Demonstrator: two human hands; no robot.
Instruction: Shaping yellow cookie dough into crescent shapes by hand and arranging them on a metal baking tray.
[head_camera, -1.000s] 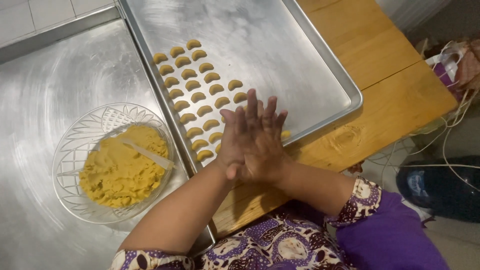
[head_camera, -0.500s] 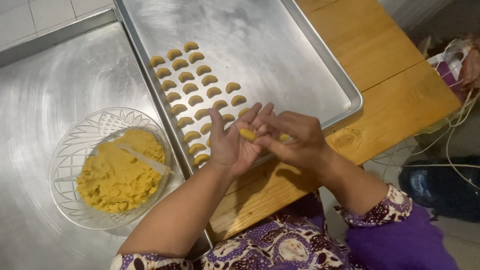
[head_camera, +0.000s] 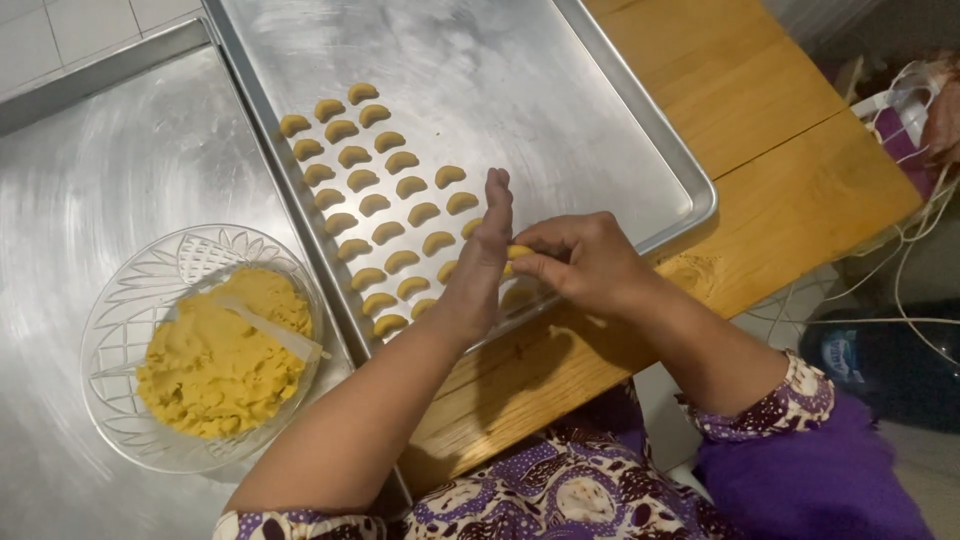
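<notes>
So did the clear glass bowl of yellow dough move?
No. The clear glass bowl of yellow dough sits beside the metal baking tray's left edge, as before.

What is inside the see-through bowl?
The glass bowl holds a heap of yellow dough with a pale flat spatula lying on it. The dough hides the bowl's bottom.

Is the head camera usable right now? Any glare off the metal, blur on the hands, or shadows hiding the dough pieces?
Head view: soft glare on the baking tray and steel counter, nothing washed out; left hand and right hand slightly soft, the dough piece between them still readable; forearms cast shadows on the wooden table, and the hands hide the nearest dough crescents; straight edges bend slightly toward the frame borders.
</notes>
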